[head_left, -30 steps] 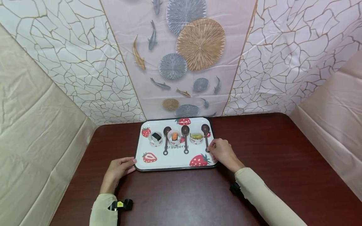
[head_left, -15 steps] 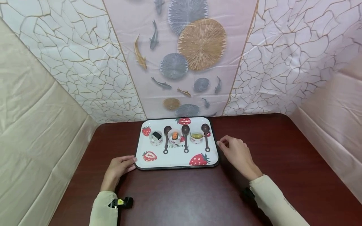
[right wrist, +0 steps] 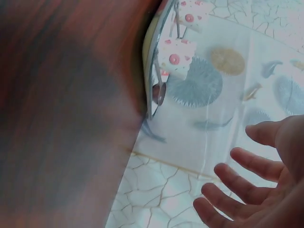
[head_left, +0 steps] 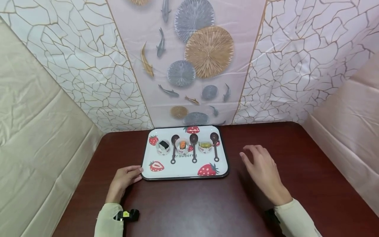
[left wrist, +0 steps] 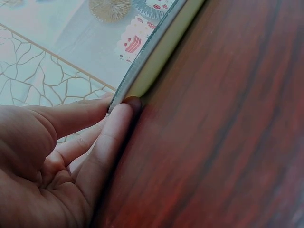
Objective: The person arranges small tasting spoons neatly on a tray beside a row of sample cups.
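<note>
A white strawberry-print tray (head_left: 177, 170) with a dark rim lies at the back of the table. My left hand (head_left: 123, 180) pinches its near left corner; in the left wrist view the thumb (left wrist: 78, 114) is on the rim and the fingers reach underneath. On the tray stand three small paper cups: one with a black-and-white piece (head_left: 164, 145), one with an orange-topped piece (head_left: 182, 144), one with a yellow-green piece (head_left: 205, 145). A brown spoon lies to the right of each cup: left spoon (head_left: 173, 151), middle spoon (head_left: 194, 149), right spoon (head_left: 215, 149). My right hand (head_left: 265, 174), fingers spread, hovers right of the tray, holding nothing.
The dark wood table (head_left: 189, 207) reaches back to a patterned cloth backdrop (head_left: 195, 65). Beige cloth panels, left panel (head_left: 35, 154) and right panel (head_left: 349, 131), close in both sides.
My right hand has left the handle end of the right spoon and drawn back to the right, its fingers spreading. The left hand keeps its hold on the tray corner.
</note>
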`<state>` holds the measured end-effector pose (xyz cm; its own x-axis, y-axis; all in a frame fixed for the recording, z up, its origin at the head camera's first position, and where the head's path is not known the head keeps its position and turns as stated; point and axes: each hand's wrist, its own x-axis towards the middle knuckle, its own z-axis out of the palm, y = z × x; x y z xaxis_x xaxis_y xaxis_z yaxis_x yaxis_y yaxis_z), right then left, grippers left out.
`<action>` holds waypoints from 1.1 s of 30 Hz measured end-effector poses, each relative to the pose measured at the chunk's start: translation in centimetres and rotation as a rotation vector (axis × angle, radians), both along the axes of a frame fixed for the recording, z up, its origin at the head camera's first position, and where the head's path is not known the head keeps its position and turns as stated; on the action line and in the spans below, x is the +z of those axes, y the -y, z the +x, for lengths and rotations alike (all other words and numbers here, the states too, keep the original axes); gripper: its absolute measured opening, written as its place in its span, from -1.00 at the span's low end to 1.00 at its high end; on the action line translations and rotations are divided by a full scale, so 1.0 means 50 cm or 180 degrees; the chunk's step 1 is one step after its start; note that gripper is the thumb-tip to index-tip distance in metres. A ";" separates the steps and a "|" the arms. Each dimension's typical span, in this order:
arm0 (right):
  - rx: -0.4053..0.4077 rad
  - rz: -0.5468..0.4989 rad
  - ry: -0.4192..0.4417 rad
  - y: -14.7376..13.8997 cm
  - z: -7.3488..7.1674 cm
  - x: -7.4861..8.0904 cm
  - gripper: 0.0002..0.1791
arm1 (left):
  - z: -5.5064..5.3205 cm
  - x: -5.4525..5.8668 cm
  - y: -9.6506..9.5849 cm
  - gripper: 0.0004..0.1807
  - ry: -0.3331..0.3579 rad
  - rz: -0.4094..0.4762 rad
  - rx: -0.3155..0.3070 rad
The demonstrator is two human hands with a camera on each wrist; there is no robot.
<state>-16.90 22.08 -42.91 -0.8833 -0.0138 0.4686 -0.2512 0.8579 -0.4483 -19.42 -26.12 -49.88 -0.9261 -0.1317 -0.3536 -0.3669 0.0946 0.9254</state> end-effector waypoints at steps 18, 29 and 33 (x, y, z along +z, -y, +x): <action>0.0036 0.0119 0.0447 -0.032 0.015 -0.077 -0.85 | 0.006 0.020 0.008 -0.63 -0.0304 -0.0500 0.0031; 0.0141 0.0373 0.1167 -0.041 0.012 -0.087 -0.82 | 0.010 0.017 -0.006 -0.64 -0.0528 -0.0753 -0.0129; 0.0190 0.0323 0.1185 -0.045 0.006 -0.082 -0.78 | 0.017 0.026 -0.013 -0.58 -0.0582 -0.1158 -0.0278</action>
